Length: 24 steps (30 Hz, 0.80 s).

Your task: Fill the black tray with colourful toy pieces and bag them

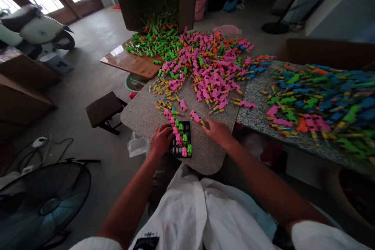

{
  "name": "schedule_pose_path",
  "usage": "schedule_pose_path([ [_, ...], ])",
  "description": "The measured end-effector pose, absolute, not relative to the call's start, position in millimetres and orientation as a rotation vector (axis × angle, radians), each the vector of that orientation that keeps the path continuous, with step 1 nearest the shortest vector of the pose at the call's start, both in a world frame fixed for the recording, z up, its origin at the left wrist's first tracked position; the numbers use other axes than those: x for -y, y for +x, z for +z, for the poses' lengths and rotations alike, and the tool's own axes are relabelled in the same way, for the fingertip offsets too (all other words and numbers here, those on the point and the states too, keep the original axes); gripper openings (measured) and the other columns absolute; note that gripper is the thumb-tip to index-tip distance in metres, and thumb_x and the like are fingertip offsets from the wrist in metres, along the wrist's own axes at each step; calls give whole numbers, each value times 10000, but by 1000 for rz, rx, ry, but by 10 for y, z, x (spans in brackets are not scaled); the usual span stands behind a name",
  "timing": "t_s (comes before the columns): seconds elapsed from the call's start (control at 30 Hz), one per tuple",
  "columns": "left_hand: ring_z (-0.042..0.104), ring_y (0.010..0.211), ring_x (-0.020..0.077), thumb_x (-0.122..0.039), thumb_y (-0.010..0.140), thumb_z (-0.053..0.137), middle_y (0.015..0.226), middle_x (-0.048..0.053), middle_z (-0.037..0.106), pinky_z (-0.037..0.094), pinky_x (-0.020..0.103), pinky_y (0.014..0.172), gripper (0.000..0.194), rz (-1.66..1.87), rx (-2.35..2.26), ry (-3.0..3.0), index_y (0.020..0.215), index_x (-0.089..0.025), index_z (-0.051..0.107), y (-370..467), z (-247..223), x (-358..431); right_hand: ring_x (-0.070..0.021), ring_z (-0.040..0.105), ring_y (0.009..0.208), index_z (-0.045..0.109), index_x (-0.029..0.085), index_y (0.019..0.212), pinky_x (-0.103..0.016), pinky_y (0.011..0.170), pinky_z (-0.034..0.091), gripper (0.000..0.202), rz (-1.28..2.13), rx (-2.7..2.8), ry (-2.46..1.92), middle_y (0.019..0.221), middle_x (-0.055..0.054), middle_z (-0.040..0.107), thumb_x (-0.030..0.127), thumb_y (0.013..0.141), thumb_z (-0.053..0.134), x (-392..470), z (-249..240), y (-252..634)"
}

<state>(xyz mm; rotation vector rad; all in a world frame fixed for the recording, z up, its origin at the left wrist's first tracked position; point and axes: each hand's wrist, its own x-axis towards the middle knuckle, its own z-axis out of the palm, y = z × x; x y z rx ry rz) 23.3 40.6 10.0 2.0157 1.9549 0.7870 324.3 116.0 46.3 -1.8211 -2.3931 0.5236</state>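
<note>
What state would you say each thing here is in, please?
Tray: partly filled
Box: open, green pieces spilling out
Left hand: at the tray's left side
Right hand: holding a pink piece
Stool: upright
Scooter: upright
Fan: spinning or not, unclear

We count one black tray point(177, 151) by the left fingers point(167, 129), one pink toy point(195, 116) at the right fingers point(209, 127), one stool point(104, 109), one fan point(48, 205), one scooter point(38, 29) leftward of both, loose toys point(215, 78) beyond, too many to count.
</note>
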Motion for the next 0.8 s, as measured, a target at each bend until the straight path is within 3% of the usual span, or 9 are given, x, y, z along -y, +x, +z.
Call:
schedule_pose_path([
  [0.17,681,1269,253,-242,997,656,1368,57,740,553,430,1128,238,752,-1882,2084,1169,-307,807,156,53,-375,-268,753,924,740,199,1086,-317,759,477,185,495,2385,-1944,1035,-152,804,311,1025,606,-1308,386,3174],
  [0.27,674,1251,257,-232,984,665,1343,69,742,559,426,1108,226,753,-1821,2113,1145,-294,812,103,16,-356,-243,713,819,715,204,1016,-305,708,448,140,671,2175,-1939,913,-101,781,322,962,663,-1325,412,3136],
  [0.4,660,1249,267,-241,976,682,1353,82,731,566,430,1089,211,740,-1763,2136,1144,-280,803,58,-7,-345,-184,619,684,671,219,879,-279,655,424,93,1030,1937,-1563,730,2,693,286,918,619,-1327,463,2937],
  [0.63,662,1226,267,-242,980,694,1370,70,723,575,430,1058,178,729,-1771,2124,1117,-293,797,66,7,-345,-174,693,686,768,214,1017,-265,656,487,173,1562,1723,-1175,787,14,752,330,955,656,-1320,270,2436],
  [0.8,665,1189,258,-257,999,694,1325,71,737,577,415,1039,168,772,-1768,2145,1128,-287,796,94,16,-344,-185,702,715,757,199,895,-263,670,452,159,1426,1942,-1243,749,-7,749,298,988,677,-1336,220,2380],
])
